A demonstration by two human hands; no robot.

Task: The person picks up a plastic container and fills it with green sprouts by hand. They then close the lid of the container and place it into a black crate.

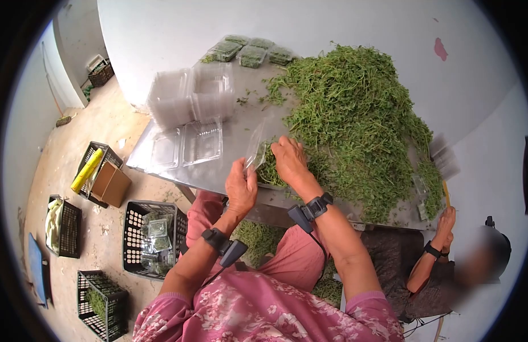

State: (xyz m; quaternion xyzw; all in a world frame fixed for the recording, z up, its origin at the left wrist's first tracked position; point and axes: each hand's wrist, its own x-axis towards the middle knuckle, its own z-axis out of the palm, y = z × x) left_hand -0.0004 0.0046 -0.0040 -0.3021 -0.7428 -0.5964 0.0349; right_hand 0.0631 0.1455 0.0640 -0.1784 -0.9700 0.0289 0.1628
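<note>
My left hand point(241, 187) grips the edge of a clear plastic clamshell box point(255, 149), whose lid stands tilted up near the table's front edge. Leafy green stems point(268, 170) fill the box. The curled fingers of my right hand point(290, 162) press into these greens from the right. Just beyond that hand rises a large heap of the same greens point(349, 108). An unfilled open clamshell point(201, 142) lies to the left, in front of a tall stack of nested clamshells point(173, 97). Several filled, closed boxes point(252, 56) sit at the table's far end.
Left of my legs, a black crate point(129, 239) on the floor holds packed boxes. Other crates stand farther left, one with a cardboard box point(111, 183) and yellow roll point(87, 170). At right, a co-worker's hand point(445, 223) is at the metal table's point(215, 178) edge.
</note>
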